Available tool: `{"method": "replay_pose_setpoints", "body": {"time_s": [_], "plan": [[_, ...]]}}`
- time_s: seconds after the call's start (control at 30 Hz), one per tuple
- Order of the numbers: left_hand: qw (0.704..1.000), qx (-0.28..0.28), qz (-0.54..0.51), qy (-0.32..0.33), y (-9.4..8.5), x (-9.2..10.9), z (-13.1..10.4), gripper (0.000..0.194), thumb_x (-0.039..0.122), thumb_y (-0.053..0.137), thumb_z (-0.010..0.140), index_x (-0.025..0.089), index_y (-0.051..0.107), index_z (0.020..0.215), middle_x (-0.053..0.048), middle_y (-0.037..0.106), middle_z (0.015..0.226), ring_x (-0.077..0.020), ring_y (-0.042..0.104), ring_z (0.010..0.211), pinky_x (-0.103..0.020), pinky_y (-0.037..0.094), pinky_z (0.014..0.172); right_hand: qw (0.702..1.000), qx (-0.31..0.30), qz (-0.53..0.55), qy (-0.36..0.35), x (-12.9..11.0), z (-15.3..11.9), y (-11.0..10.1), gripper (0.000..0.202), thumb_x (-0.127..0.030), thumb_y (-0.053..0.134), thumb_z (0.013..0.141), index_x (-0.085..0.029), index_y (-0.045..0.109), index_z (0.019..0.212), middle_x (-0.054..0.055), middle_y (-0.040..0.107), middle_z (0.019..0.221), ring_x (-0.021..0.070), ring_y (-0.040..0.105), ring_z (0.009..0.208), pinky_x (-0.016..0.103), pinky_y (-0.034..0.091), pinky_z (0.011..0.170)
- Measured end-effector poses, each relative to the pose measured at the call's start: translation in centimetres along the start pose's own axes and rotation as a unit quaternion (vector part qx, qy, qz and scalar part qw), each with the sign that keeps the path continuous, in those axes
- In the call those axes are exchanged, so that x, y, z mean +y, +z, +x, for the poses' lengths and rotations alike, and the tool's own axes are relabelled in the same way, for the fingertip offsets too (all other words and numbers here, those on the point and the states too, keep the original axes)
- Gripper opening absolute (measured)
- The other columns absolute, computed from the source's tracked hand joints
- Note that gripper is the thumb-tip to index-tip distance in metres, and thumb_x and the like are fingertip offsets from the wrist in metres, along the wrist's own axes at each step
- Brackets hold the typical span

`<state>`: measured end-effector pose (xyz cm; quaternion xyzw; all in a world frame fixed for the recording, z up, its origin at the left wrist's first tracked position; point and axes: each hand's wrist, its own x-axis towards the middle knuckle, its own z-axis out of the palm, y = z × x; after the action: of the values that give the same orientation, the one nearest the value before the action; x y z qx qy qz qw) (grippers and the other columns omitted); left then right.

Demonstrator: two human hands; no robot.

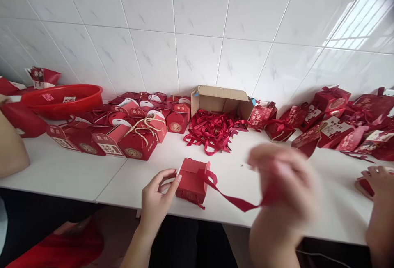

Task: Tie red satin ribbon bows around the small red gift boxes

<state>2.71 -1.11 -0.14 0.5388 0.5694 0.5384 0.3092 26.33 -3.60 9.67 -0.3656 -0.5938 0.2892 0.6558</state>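
Observation:
My left hand [160,192] grips the left side of a small red gift box [191,177], thumb and fingers closed on its edge. The box sits on the white table near its front edge, with a dark red cord along its near bottom side. From the box's right side a red ribbon [234,202] stretches across to my right hand [286,182], raised and blurred by motion. That hand is closed on the ribbon; its exact finger positions are smeared. Behind the box lies a heap of loose red ribbons [212,130], spilling from an open cardboard box [221,93].
Rows of red gift boxes [135,147] stand at the left, by a red plastic basin [61,99]. More ribboned boxes [332,126] pile up at the right. Another person's hand [377,179] holds a red item at far right; another person's arm [12,145] shows at left.

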Motion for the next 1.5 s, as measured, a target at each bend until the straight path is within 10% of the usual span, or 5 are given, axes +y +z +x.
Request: {"method": "replay_pose_setpoints", "body": {"time_s": [0.13,0.3,1.1,1.5], "plan": [[0.999,0.006,-0.039,-0.029,-0.2,-0.1,-0.2,0.034,0.042,0.069,0.073,0.017,0.066,0.096,-0.008,0.071,0.092,-0.0216,0.068,0.087,-0.027,0.059,0.072,0.965,-0.198,-0.136,0.110,4.2,1.7,5.7,0.018,-0.026,0.051,0.086,-0.020,0.060,0.072,0.009,0.052,0.123,0.0245,0.045,0.121,0.042,0.034,0.100],[0.997,0.004,-0.065,-0.032,-0.4,-0.3,-0.4,0.035,0.041,0.068,0.074,0.018,0.063,0.099,-0.006,0.070,0.085,-0.0196,0.067,0.085,-0.023,0.057,0.069,0.914,-0.281,-0.226,0.183,7.3,1.9,8.4,0.021,-0.020,0.049,0.083,-0.018,0.059,0.064,0.010,0.050,0.132,0.0259,0.030,0.133,0.049,0.018,0.107],[0.998,-0.056,-0.029,-0.002,-0.1,-0.2,0.8,0.027,0.043,0.055,0.084,0.019,0.060,0.095,-0.008,0.064,0.094,-0.0198,0.062,0.090,-0.021,0.053,0.062,0.899,-0.342,-0.185,0.200,7.3,2.5,8.8,0.028,-0.018,0.046,0.077,-0.019,0.050,0.050,0.008,0.061,0.118,0.0258,0.039,0.129,0.040,0.031,0.101],[0.991,-0.123,0.041,0.030,-0.2,1.1,1.9,0.018,0.036,0.051,0.084,0.019,0.056,0.078,-0.001,0.060,0.076,-0.0109,0.052,0.054,-0.019,0.039,0.045,0.906,-0.336,-0.167,0.196,7.7,2.5,8.3,0.030,-0.021,0.047,0.079,-0.019,0.055,0.051,0.008,0.064,0.109,0.0269,0.041,0.127,0.039,0.034,0.099]]}}
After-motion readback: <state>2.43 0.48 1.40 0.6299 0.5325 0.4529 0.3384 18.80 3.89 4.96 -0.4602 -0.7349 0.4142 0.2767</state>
